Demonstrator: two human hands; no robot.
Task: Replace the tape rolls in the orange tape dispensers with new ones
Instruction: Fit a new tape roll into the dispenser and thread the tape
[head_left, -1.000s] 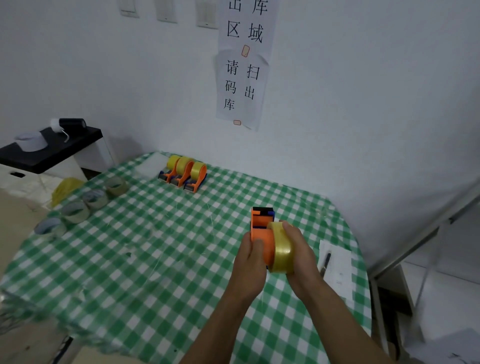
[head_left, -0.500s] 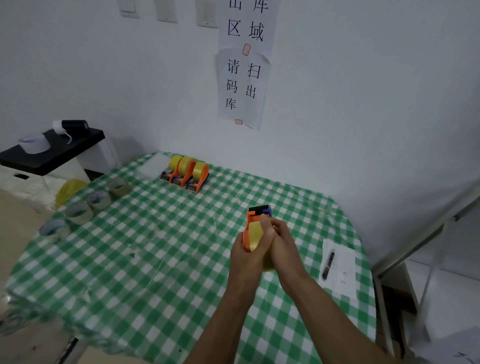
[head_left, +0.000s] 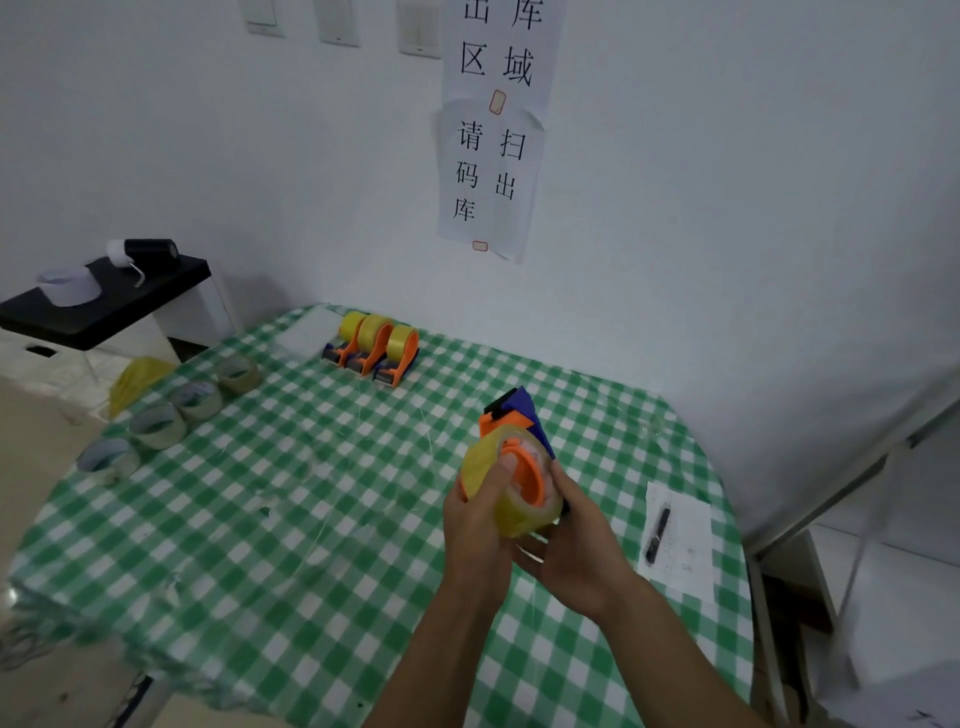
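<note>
Both hands were up over the table. The left hand (head_left: 480, 525) and right hand (head_left: 576, 545) gripped the yellow tape roll (head_left: 506, 493) on the orange dispenser (head_left: 511, 415).

The tape roll (head_left: 527, 517) hides much of the orange dispenser (head_left: 501, 422); the wall sign (head_left: 498, 156) runs off-frame.

Head view, downward over table (head_left: 260, 519)

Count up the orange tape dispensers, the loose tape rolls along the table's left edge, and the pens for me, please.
Orange tape dispensers: 4, counting the held dispenser
Loose tape rolls: 4
Pens: 1
Total: 9
</note>
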